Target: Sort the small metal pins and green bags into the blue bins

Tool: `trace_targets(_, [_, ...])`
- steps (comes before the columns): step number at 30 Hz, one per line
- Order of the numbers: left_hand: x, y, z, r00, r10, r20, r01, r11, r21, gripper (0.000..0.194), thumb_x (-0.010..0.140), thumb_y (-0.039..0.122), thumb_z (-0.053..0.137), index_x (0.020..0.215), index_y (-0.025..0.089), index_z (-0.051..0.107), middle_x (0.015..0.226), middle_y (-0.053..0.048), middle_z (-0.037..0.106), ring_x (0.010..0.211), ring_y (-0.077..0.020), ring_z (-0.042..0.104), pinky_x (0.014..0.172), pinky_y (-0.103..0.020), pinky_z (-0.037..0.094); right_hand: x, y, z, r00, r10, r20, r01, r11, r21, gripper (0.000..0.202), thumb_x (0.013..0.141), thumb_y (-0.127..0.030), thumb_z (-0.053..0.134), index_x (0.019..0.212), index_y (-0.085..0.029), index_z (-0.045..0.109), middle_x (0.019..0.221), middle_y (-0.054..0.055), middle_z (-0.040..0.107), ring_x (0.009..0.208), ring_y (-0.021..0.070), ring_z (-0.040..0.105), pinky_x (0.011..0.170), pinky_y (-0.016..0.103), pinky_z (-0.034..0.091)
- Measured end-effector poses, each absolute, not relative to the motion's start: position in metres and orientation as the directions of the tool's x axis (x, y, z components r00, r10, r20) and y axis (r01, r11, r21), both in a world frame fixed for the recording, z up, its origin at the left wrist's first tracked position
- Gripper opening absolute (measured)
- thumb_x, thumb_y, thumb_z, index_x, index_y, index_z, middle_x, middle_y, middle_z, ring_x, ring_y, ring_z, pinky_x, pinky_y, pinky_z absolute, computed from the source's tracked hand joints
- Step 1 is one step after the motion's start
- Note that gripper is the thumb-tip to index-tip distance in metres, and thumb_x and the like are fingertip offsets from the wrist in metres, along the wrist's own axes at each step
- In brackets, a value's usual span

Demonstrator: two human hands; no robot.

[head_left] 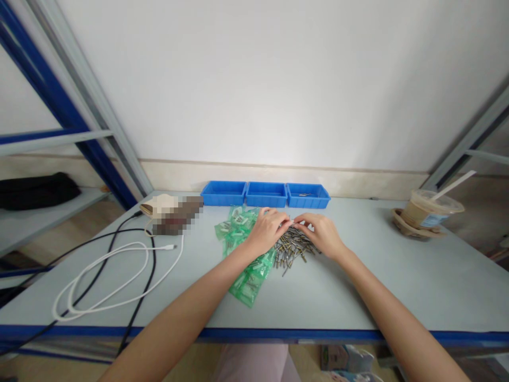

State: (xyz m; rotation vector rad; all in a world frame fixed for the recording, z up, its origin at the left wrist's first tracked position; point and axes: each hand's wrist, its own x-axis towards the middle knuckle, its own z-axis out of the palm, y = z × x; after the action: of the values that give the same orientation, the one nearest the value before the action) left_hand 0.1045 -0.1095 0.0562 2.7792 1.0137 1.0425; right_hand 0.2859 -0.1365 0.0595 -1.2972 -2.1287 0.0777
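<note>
Left hand's grip [268, 229]: thumb and finger pinched on a small thin pale piece [292, 223], too small to make out its shape. Right hand's grip [321, 233]: fingertips closed on the same piece. Piece is just above the far side of a loose pile of thin grey metal pins with brass-coloured parts [292, 248]. Left of pile, against it: translucent green plastic bags [247, 284], pale bits inside. Behind pile: row of three blue rectangular plastic bins [266, 201], a few thin metal pins [304, 194] in the rightmost. Well left of pile: looped white cable [169, 248], black cables [153, 260]. Far right of pile: clear plastic cup [427, 212], brown contents, white straw [453, 185], seated in brown cardboard holder [411, 231]. Pile sits on pale grey blue-edged counter [338, 302].
</note>
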Motion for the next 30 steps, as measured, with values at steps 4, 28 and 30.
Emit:
trace_targets(4, [0.1035, -0.1091, 0.0554, 0.594, 0.54, 0.596, 0.541, -0.816, 0.201, 0.019, 0.091, 0.03, 0.04, 0.085, 0.019, 0.055, 0.084, 0.001, 0.063, 0.082, -0.015, 0.053, 0.085, -0.032, 0.03, 0.2835, -0.1385, 0.0613, -0.332, 0.818, 0.469, 0.792, 0.512, -0.332, 0.02, 0.087, -0.032, 0.046, 0.091, -0.024, 0.064, 0.086, 0.0, 0.069, 0.072, 0.0157, 0.061, 0.066, 0.026, 0.039])
trace_targets(28, [0.105, -0.1078, 0.0518, 0.527, 0.534, 0.661, 0.617, -0.775, 0.135, 0.025, 0.091, 0.031, 0.039, 0.079, 0.019, 0.057, 0.079, 0.0, 0.065, 0.079, -0.0151, 0.053, 0.088, -0.035, 0.028, 0.2808, -0.1332, 0.0555, -0.345, 0.777, 0.527, 0.765, 0.558, -0.322, 0.015, 0.084, -0.03, 0.052, 0.091, -0.022, 0.063, 0.081, 0.0, 0.068, 0.068, 0.0145, 0.059, 0.072, 0.028, 0.036])
trace_targets(30, [0.1049, -0.1079, 0.0518, 0.532, 0.523, 0.666, 0.613, -0.781, 0.124, 0.024, 0.091, 0.033, 0.04, 0.081, 0.019, 0.057, 0.079, 0.0, 0.064, 0.078, -0.0151, 0.053, 0.088, -0.035, 0.028, 0.2815, -0.1341, 0.0569, -0.346, 0.779, 0.523, 0.764, 0.557, -0.325, 0.017, 0.085, -0.031, 0.049, 0.091, -0.022, 0.063, 0.081, 0.001, 0.067, 0.068, 0.0147, 0.057, 0.069, 0.027, 0.037])
